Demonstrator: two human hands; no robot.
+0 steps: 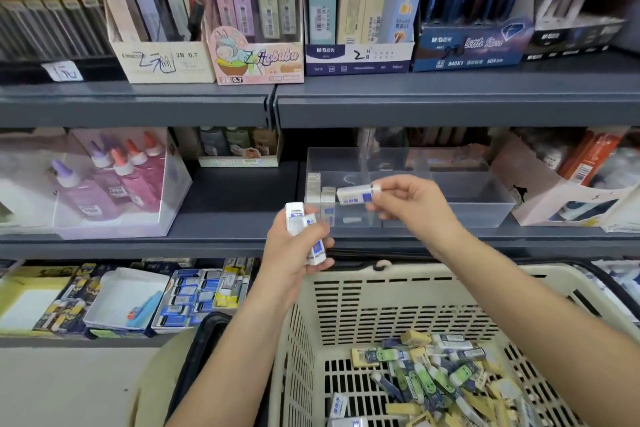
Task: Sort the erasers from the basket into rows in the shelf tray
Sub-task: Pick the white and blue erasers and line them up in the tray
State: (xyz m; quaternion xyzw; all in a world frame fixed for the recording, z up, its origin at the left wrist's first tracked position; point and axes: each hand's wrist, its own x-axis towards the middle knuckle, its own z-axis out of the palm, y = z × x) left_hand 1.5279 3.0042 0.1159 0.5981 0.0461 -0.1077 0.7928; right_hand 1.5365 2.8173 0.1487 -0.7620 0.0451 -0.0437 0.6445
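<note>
A clear plastic shelf tray (pixel 485 208) sits on the middle shelf, with a short row of white erasers (pixel 320 191) standing at its left end. My right hand (pixel 415 201) pinches one white-and-blue eraser (pixel 356 194) just in front of the tray, near that row. Lower and to the left, my left hand (pixel 294 250) grips a small bunch of white-and-blue erasers (pixel 306 236). Below both hands the beige basket (pixel 381 298) holds a heap of several mixed erasers (pixel 436 381), white, yellow and green-labelled.
A clear box of glue bottles (pixel 110 180) stands left of the tray, and a torn white carton (pixel 561 191) stands to its right. Boxes of pencil leads fill the upper shelf (pixel 450 97). Eraser trays (pixel 201 295) line the lower shelf at left.
</note>
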